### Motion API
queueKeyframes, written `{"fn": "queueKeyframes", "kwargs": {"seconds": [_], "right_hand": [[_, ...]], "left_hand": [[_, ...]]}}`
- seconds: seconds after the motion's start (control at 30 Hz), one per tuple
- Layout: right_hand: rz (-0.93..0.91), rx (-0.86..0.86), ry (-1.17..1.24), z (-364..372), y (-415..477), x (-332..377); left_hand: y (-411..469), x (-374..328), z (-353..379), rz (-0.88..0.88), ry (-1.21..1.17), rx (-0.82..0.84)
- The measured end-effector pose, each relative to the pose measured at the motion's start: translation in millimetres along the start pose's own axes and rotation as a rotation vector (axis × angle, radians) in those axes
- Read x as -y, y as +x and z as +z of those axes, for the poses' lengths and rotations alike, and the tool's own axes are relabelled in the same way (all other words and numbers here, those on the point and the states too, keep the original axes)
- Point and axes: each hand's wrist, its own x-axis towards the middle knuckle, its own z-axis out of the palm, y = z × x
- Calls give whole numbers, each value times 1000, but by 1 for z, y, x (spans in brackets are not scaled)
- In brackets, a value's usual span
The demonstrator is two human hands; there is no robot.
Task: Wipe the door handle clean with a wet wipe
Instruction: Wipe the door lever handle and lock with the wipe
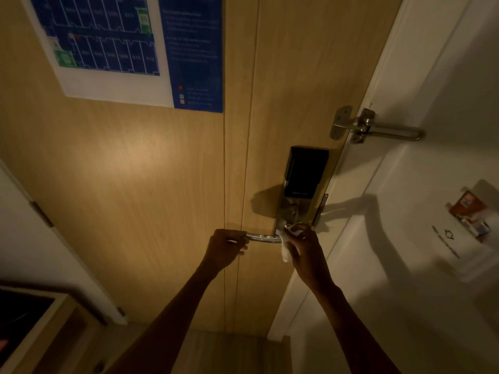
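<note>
Looking at it, you're mid-wipe: your left hand (225, 245) grips the free left end of the lever door handle (263, 238) while your right hand (303, 245) pinches the wet wipe (285, 251) at its right pivot end, leaving the middle stretch.

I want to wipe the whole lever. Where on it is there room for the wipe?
Only the bare stretch of door handle between the left hand gripping its free end and the right hand pressing the wet wipe by the lock plate.
</note>
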Motion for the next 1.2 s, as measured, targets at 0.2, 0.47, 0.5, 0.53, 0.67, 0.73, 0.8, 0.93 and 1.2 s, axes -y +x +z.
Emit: {"fn": "queueKeyframes", "kwargs": {"seconds": [0.2,0.47,0.5,0.53,0.67,0.73,0.8,0.93,1.2], "right_hand": [[37,28,-114,16,-2,-4],[53,-3,-163,11,0,-5],[47,14,-157,16,2,1],[33,31,-153,21,4,6],[8,64,-136,17,9,9],[21,41,-126,11,8,2],[45,48,-121,12,8,7],[43,101,-54,16,14,14],[73,58,-24,30,20,35]], "left_hand": [[-2,1,1,5,-25,-25],[-2,0,2,-27,-4,-94],[-2,-1,2,-26,8,-100],[-2,-2,2,-31,17,-101],[0,-8,-1,-62,31,-75],[2,-9,-3,-62,38,-58],[2,-8,-4,-46,56,-47],[6,-5,-7,-23,56,-16],[14,3,-12,6,34,55]]}}
